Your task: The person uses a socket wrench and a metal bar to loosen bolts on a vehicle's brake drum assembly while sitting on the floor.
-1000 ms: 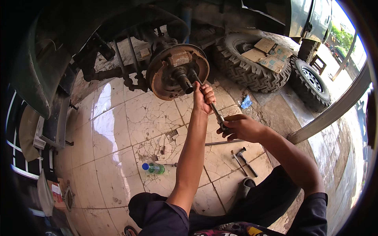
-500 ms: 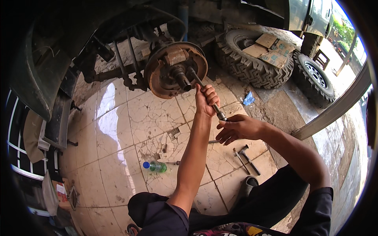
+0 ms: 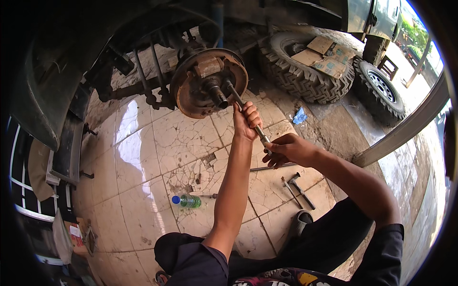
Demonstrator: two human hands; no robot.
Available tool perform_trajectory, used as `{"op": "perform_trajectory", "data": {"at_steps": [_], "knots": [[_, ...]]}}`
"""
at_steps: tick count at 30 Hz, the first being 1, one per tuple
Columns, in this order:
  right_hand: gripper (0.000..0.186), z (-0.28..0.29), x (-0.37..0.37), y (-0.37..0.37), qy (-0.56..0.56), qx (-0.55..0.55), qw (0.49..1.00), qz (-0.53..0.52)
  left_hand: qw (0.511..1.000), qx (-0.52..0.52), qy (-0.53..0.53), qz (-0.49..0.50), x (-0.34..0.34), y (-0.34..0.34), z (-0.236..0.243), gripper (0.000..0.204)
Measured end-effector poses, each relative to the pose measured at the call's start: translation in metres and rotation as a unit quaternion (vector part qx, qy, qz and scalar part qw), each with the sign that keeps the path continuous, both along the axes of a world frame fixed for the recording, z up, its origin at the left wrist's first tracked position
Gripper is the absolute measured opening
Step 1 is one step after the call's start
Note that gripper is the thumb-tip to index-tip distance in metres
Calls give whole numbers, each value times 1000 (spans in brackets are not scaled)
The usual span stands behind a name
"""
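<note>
A rusty round brake plate (image 3: 191, 97) with a dark axle stub (image 3: 218, 95) hangs under a raised vehicle. A long metal bar tool (image 3: 237, 99) runs from the plate's right side down toward me. My left hand (image 3: 246, 120) is closed around the bar's middle. My right hand (image 3: 290, 149) grips the bar's lower end, just below and right of the left hand. Both forearms reach up from the lower edge.
Two knobbly tyres (image 3: 305, 76) (image 3: 381, 88) lie at the back right, cardboard on one. On the cracked floor tiles lie a green bottle with a blue cap (image 3: 187, 201), a thin rod (image 3: 272, 167), a hammer (image 3: 300, 188) and a blue scrap (image 3: 299, 116).
Both hands have shifted slightly up along the bar toward the plate, keeping their grip. The view has tilted a little.
</note>
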State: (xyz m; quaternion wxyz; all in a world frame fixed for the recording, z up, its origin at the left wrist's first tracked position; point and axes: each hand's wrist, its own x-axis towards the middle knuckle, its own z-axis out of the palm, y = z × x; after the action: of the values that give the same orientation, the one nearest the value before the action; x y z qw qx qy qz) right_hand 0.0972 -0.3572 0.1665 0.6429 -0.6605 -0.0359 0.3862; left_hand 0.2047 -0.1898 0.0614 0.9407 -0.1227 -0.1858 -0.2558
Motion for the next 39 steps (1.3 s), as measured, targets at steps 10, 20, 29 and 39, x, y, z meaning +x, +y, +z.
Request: {"op": "perform_trajectory", "data": {"at_steps": [10,20,29,39], "knots": [[41,8,-3,4,-215,-310,926,23,911,299,226,175,-15,-22,40,47],[41,-12,6,-7,-203,-297,931,59,848,387,283,225,-26,-33,49,38],[38,5,-3,1,12,-45,999,7,980,59,156,112,-9,-20,17,36],[38,17,2,5,-131,-194,971,41,975,100,191,51,-14,-18,31,44]]}}
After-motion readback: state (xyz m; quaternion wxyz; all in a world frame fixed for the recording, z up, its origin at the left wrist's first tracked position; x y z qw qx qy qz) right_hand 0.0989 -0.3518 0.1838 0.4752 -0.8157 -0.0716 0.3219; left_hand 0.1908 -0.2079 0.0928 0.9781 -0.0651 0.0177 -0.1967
